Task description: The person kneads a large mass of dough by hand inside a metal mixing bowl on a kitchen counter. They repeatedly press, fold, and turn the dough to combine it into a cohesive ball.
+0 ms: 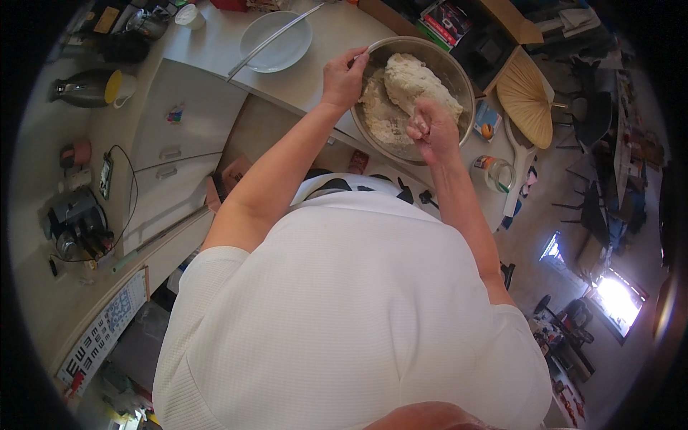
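A wide metal mixing bowl (466, 86) stands at the edge of the white counter in front of me. In it lies a long, rough lump of pale dough (414, 78), with loose floury crumbs (384, 121) beside it on the left and near side. My left hand (344, 78) grips the bowl's left rim, thumb on top. Over the near right part of the bowl, my right hand (434, 129) is curled into a loose fist against the end of the dough. Bits of dough or flour cling to its fingers, and I see nothing held in it.
Left of the bowl, a white plate (277, 45) carries a pair of chopsticks (274, 42). On the right are a glass jar (493, 173), a small blue packet (486, 121), a pleated fan (524, 99) and a white-handled utensil (518, 161). An open cardboard box (505, 70) stands behind the bowl.
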`<state>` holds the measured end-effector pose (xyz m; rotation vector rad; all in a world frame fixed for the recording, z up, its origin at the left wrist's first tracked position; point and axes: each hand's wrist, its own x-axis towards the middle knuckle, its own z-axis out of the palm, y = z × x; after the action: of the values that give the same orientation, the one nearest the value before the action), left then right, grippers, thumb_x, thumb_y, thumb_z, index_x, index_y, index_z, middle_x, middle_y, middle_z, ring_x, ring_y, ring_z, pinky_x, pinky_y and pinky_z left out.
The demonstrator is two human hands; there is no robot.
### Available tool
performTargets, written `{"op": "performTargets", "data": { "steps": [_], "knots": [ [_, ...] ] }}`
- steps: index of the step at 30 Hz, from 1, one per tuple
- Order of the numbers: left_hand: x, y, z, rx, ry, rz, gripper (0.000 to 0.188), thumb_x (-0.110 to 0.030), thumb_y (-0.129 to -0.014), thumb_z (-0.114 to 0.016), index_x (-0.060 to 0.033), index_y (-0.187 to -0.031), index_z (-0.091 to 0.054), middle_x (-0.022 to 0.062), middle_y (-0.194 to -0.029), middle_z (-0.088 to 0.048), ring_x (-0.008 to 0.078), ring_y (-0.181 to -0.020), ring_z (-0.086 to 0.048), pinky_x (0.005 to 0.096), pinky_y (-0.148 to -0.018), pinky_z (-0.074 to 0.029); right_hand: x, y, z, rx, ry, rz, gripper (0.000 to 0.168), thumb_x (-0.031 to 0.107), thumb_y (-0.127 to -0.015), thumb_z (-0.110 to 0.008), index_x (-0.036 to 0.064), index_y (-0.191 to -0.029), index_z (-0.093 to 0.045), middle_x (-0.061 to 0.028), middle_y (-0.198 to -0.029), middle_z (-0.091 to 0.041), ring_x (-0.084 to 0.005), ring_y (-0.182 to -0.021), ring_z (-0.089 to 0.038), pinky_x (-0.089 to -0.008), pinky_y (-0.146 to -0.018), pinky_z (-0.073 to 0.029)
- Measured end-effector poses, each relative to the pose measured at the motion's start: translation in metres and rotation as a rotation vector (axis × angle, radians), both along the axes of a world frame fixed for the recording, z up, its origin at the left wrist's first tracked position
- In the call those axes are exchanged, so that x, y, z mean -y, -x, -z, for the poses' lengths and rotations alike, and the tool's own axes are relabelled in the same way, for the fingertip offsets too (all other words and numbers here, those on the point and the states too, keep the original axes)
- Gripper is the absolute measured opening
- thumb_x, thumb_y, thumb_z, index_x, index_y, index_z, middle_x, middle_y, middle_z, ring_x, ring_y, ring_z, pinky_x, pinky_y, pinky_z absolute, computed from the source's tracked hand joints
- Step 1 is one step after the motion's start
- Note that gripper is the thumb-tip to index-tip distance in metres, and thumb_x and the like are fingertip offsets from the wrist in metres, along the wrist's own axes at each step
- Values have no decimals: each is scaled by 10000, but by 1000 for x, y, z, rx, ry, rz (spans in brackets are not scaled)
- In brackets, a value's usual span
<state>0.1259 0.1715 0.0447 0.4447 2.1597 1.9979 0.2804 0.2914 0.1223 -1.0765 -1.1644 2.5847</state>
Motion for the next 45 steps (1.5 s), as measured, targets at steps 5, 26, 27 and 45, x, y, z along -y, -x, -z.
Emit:
{"op": "performTargets", "data": {
  "steps": [5, 26, 27, 45],
  "knots": [
    [0, 1, 3, -13, 2, -5, 264, -204, -913, -640, -41, -1107, -717, 85, -745, -685, 130, -672, -602, 289, -665, -493, -10, -6, 12, -88, 3, -13, 311, 126, -871, -599, 122, -611, -428, 16, -555, -370, -97, -480, -344, -252, -452, -303],
    [-3, 4, 17, 26, -60, 9, 290, -230, -915, -647, -36, -1120, -712, 88, -753, -684, 130, -674, -596, 292, -659, -491, -5, -5, 20, -103, -26, 6, 395, -52, -876, -605, 172, -696, -334, 50, -618, -354, -55, -469, -297, -211, -407, -254],
    [-3, 4, 16, 24, -59, 10, 291, -231, -916, -646, -35, -1121, -711, 87, -754, -685, 129, -675, -595, 291, -659, -491, -5, -5, 20, -112, -27, 4, 414, -77, -868, -600, 172, -690, -320, 48, -629, -362, -56, -482, -306, -210, -413, -258],
    [-2, 3, 13, -7, -26, 0, 282, -220, -914, -645, -43, -1122, -715, 76, -734, -673, 128, -662, -586, 290, -655, -490, -6, -6, 13, -259, 83, -5, 322, -65, -848, -540, 147, -722, -333, 31, -685, -362, -82, -596, -337, -234, -510, -296]
  ]
}}
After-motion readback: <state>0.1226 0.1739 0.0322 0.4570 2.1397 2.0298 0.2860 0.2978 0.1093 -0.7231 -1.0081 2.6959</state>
